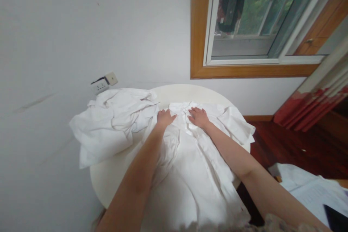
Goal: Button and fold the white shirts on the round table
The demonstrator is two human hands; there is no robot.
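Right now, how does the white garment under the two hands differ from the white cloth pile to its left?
The garment is spread out mostly flat, while the pile is bunched into a thick heap. The garment reaches over the table's near edge; the pile lies farther back, close to the wall socket. Both are white, wrinkled and on the round table.

I see a white garment (185, 177) lying rumpled across a round table (185, 92). One sleeve (235, 125) points right; its body runs toward my camera.
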